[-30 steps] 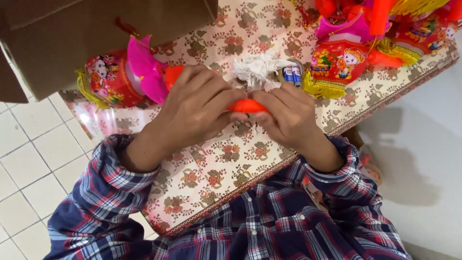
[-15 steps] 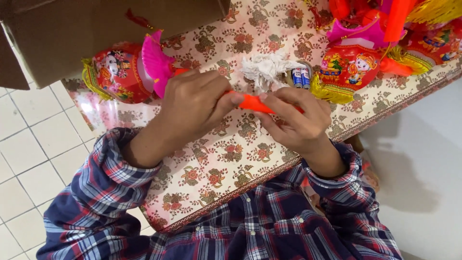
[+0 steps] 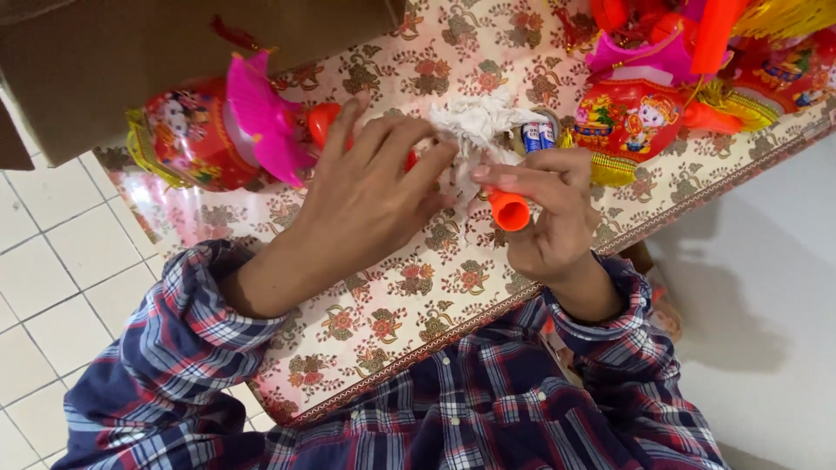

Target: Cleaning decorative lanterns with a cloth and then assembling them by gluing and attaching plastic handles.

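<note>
I see my right hand [image 3: 549, 218] pinching a short orange plastic tube [image 3: 508, 210], open end toward me, while my spread left hand [image 3: 366, 196] presses beside the white crumpled cloth [image 3: 479, 126].

My left hand [image 3: 366, 196] lies palm down, fingers spread and extended forward, fingertips slightly curled. My left forearm runs back from it to the lower left, its plaid sleeve pushed up past the wrist. My right hand [image 3: 544, 218] is raised, wrist bent, with thumb and 2 fingers pinched together. My right forearm is short in view, sleeve cuffed at the wrist.
</note>
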